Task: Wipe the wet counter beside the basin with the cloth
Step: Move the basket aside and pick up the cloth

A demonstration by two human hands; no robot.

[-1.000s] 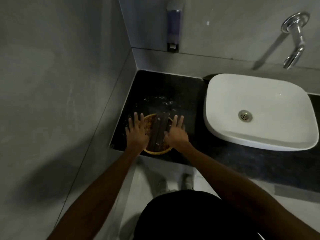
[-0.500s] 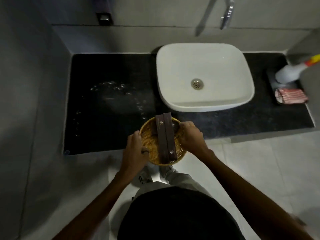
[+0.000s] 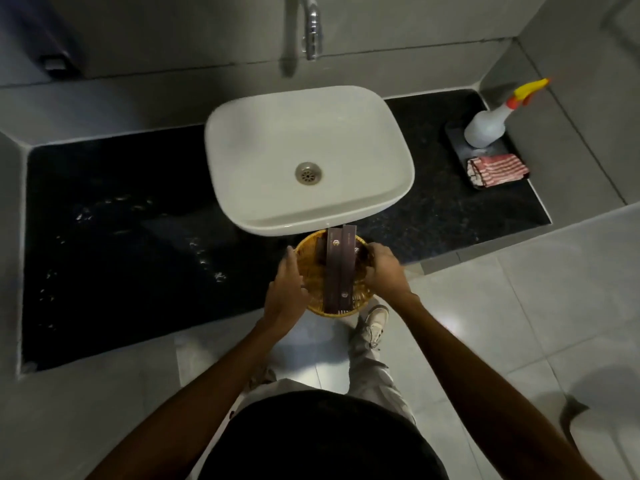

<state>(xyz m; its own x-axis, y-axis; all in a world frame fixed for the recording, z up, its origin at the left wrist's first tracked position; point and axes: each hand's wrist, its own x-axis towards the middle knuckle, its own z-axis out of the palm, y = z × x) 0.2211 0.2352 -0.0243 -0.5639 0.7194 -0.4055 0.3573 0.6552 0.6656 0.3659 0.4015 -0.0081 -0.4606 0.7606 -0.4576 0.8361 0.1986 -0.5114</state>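
Gripping woven basket [image 3: 311,268] rim: left hand [image 3: 285,292], right hand [image 3: 384,271] | two dark boxes [image 3: 339,271] inside | held over front edge of counter [image 3: 121,271] below basin [image 3: 308,157] | striped cloth [image 3: 497,169] on tray [image 3: 453,140], far right, beside spray bottle [image 3: 485,128]

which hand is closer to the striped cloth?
Right. The right hand grips the basket's cloth-side rim; the left hand grips the far rim. The striped cloth lies beyond both.

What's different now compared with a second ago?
The wicker basket with the dark boxes left the wet left counter; the left hand and right hand took hold and carried it rightward, before the basin. The striped cloth lies untouched.
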